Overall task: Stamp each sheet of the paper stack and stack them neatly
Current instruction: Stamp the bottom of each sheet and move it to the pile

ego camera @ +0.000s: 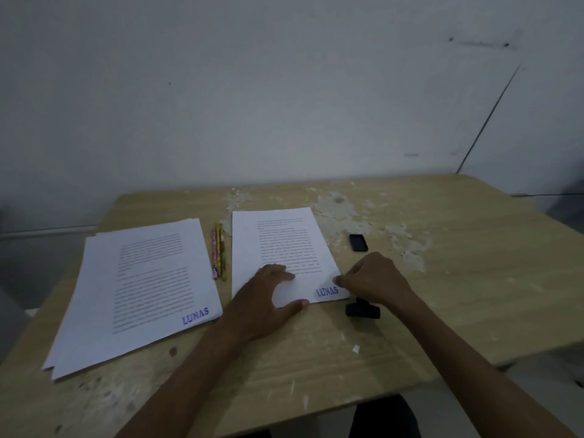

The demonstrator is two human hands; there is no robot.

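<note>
A printed sheet [278,241] lies in the middle of the table with a blue LUNAS stamp mark [327,291] at its near right corner. My left hand [268,295] rests on the sheet's near edge, fingers spread, thumb at the edge. My right hand [373,279] pinches the sheet's right edge beside the mark. The black stamp [362,309] lies on the table just below my right hand, not held. To the left sits a pile of stamped sheets [139,289], slightly fanned, its top sheet also marked LUNAS.
Several coloured pencils [218,251] lie between the pile and the middle sheet. A small black ink pad or lid [358,242] sits to the right of the sheet. The wooden table [442,279] has peeling patches and ends against a white wall.
</note>
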